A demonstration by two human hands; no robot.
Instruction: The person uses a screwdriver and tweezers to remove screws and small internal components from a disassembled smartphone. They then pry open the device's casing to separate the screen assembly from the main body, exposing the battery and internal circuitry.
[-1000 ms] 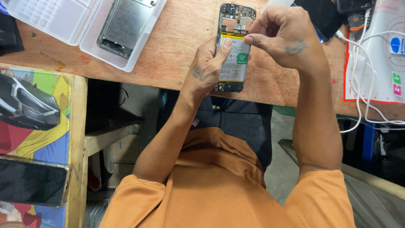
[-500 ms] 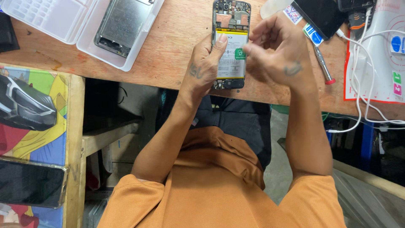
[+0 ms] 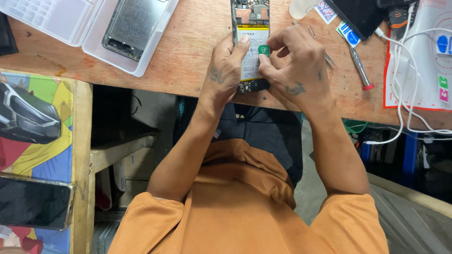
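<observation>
Opened phone (image 3: pixel 250 28) at top centre — thin, likely fragile — left hand (image 3: pixel 225 70) clasps its edge; right hand (image 3: pixel 294 66) pinches the green tab (image 3: pixel 264 50).

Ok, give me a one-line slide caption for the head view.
Left hand steadies an opened phone on the wooden table while the right hand pinches its green tab.

The phone (image 3: pixel 251 28) runs off the top edge, and both hands cover its lower half. The right hand (image 3: pixel 296 70) hides most of the green tab (image 3: pixel 264 50). The case (image 3: pixel 136 23) and white tray (image 3: pixel 52 16) are cut off at the top.
</observation>
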